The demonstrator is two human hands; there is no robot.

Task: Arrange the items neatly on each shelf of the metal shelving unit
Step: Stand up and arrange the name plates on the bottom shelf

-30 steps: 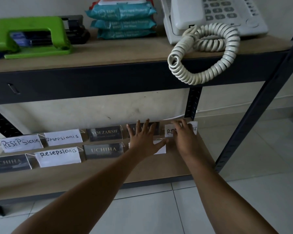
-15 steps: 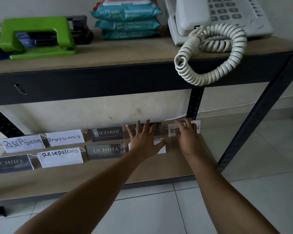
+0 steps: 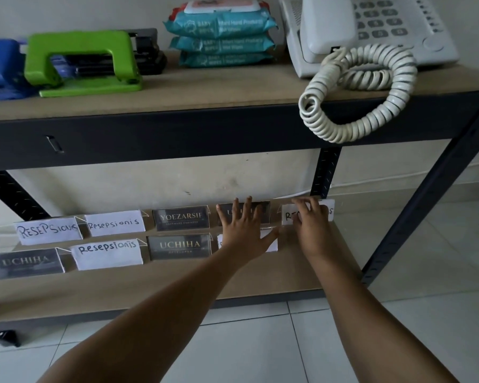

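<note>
Left hand (image 3: 242, 233), fingers spread and straight, lies flat against a dark nameplate (image 3: 263, 214) in the back row and covers part of a white card (image 3: 271, 244) in the front row. Right hand (image 3: 310, 225) has its fingers curled over the top edge of a white handwritten nameplate (image 3: 327, 212) at the right end of the back row, on the lower shelf (image 3: 177, 286) of the shelving unit. Risks, as judged: the light plates stand close together, so a push by either hand could tip one into its neighbour or skew the row; the right-hand plate sits near the shelf's end and could slide off. On the upper shelf (image 3: 205, 89), the telephone (image 3: 371, 29) cord (image 3: 357, 106) hangs over the edge above the arms; a raised arm might snag it.
</note>
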